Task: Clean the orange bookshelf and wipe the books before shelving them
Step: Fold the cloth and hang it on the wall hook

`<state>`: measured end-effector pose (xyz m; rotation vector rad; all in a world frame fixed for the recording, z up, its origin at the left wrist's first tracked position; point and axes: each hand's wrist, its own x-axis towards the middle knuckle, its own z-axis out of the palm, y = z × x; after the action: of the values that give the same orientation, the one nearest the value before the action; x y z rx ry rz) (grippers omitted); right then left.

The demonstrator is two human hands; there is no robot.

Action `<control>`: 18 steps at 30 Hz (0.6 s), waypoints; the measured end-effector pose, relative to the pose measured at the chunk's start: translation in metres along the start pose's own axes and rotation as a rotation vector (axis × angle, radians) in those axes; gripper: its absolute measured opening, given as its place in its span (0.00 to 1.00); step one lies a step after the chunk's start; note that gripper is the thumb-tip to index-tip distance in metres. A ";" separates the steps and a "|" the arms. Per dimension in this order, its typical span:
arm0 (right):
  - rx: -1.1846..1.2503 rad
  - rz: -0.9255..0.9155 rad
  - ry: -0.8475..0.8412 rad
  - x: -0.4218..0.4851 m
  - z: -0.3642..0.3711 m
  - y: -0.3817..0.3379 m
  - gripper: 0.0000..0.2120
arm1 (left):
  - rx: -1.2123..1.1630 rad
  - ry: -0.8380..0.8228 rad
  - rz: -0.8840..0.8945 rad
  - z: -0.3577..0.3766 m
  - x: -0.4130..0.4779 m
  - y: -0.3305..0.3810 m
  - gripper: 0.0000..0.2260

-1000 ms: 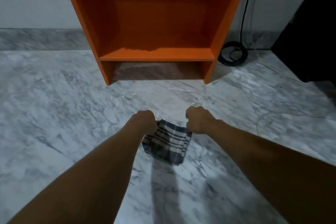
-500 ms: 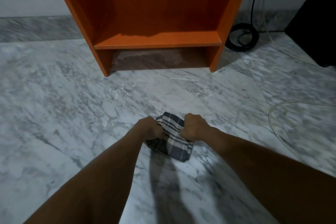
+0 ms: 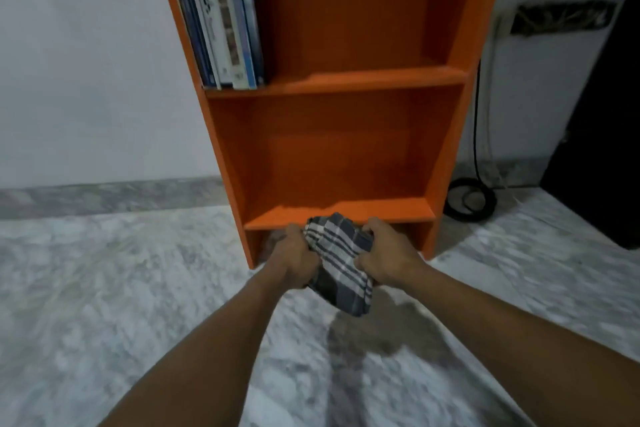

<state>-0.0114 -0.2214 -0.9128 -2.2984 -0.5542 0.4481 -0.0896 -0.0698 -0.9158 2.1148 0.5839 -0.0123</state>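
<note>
Both hands are seen in the head view, stretched forward towards the foot of the bookshelf (image 3: 346, 156). A checked cloth (image 3: 337, 262) is held between them. The left hand (image 3: 294, 262) is curled round the cloth's left side, and the right hand (image 3: 389, 260) is curled round its right side, so each hand is closed on the fabric. The cloth is bunched, its top is raised just in front of the lowest shelf board, and its lower end hangs free above the floor (image 3: 104, 288). The bookshelf is stood on the marbled floor against a pale wall (image 3: 86, 80). Several books (image 3: 225, 21) are stood on the upper board, packed against the left side panel. A black cable (image 3: 469, 199) is run down the wall just right of the bookshelf and is coiled on the floor. A dark shape (image 3: 606, 149) is seen at the right edge; what it is cannot be told.
</note>
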 end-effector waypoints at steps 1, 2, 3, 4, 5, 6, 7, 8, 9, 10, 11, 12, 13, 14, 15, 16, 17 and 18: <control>0.005 -0.011 -0.005 0.004 -0.007 -0.013 0.11 | 0.027 0.003 0.012 -0.014 0.001 0.011 0.12; 0.008 -0.018 -0.004 0.007 -0.015 -0.029 0.11 | 0.045 0.008 0.025 -0.030 -0.001 0.023 0.10; 0.004 -0.025 -0.003 0.010 -0.022 -0.047 0.13 | 0.046 0.014 0.035 -0.047 -0.004 0.036 0.07; -0.006 -0.025 -0.004 0.009 -0.030 -0.066 0.14 | 0.046 0.018 0.032 -0.066 -0.012 0.050 0.06; -0.014 -0.020 -0.010 0.009 -0.040 -0.089 0.13 | 0.041 0.023 0.026 -0.086 -0.017 0.065 0.05; -0.018 -0.015 -0.023 0.008 -0.050 -0.113 0.12 | 0.041 0.026 0.005 -0.110 -0.023 0.082 0.04; -0.018 -0.019 -0.044 0.008 -0.063 -0.142 0.11 | 0.041 0.022 -0.024 -0.136 -0.030 0.101 0.04; -0.020 -0.029 -0.076 0.007 -0.079 -0.172 0.10 | 0.058 0.012 -0.061 -0.164 -0.037 0.123 0.03; -0.024 -0.045 -0.114 0.008 -0.098 -0.207 0.10 | 0.094 0.010 -0.084 -0.196 -0.042 0.145 0.05; -0.026 -0.066 -0.155 0.008 -0.118 -0.244 0.10 | 0.135 0.015 -0.109 -0.231 -0.049 0.169 0.07; -0.027 -0.093 -0.193 0.009 -0.139 -0.282 0.11 | 0.165 0.032 -0.126 -0.266 -0.057 0.195 0.10; -0.020 -0.132 -0.216 0.009 -0.161 -0.322 0.11 | 0.185 0.054 -0.141 -0.304 -0.066 0.222 0.12; -0.018 -0.171 -0.217 0.007 -0.182 -0.364 0.12 | 0.201 0.090 -0.147 -0.343 -0.076 0.248 0.13; -0.019 -0.214 -0.203 0.005 -0.203 -0.407 0.13 | 0.213 0.126 -0.157 -0.381 -0.088 0.276 0.13; -0.010 -0.251 -0.188 0.000 -0.224 -0.451 0.13 | 0.212 0.164 -0.156 -0.420 -0.099 0.304 0.12; 0.009 -0.287 -0.179 -0.006 -0.246 -0.497 0.14 | 0.194 0.202 -0.156 -0.459 -0.111 0.331 0.10; 0.029 -0.323 -0.167 -0.013 -0.268 -0.543 0.12 | 0.160 0.240 -0.151 -0.499 -0.124 0.359 0.07; 0.042 -0.360 -0.149 -0.022 -0.290 -0.591 0.09 | 0.123 0.281 -0.148 -0.538 -0.138 0.387 0.06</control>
<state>-0.0482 -0.0130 -0.2893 -2.0761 -1.0012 0.4503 -0.1649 0.1143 -0.2687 2.2039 0.9270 0.1720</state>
